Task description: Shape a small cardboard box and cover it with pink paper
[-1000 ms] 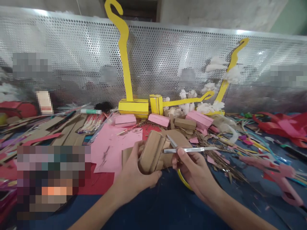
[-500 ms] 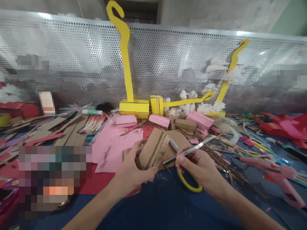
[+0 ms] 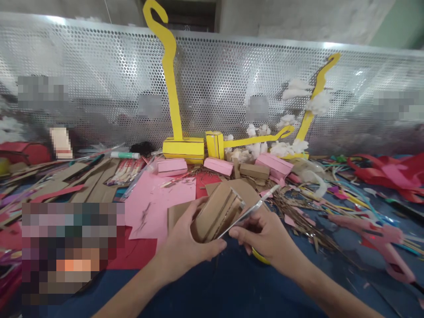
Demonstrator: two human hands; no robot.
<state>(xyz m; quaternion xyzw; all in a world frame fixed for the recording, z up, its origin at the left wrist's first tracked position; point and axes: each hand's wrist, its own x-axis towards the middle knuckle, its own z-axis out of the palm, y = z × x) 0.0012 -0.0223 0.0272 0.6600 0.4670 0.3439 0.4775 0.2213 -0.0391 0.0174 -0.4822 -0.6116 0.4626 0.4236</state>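
Observation:
My left hand (image 3: 192, 240) is wrapped around a small cardboard box (image 3: 217, 212), held tilted just above the table with its ridged edge facing right. In the fingers of my right hand (image 3: 265, 238) is a slim metal craft knife (image 3: 260, 201). Its thin blade points down and left, at the box's lower right edge near my left thumb; whether it touches cannot be made out. Scissors with a yellow handle (image 3: 260, 256) lie beneath my right hand, mostly covered by it. Flat cardboard (image 3: 247, 190) lies behind the box.
A pink glue gun (image 3: 374, 234) lies at right beside cardboard scraps (image 3: 298, 212). Pink paper (image 3: 159, 198) is at left. Yellow hook-topped pieces (image 3: 170, 88) and small pink boxes (image 3: 172, 167) stand before a perforated metal panel (image 3: 212, 79).
My right hand has moved left and slightly down, bringing the knife's blade to the box's edge. The yellow scissor handle is now more hidden. My left hand keeps its hold.

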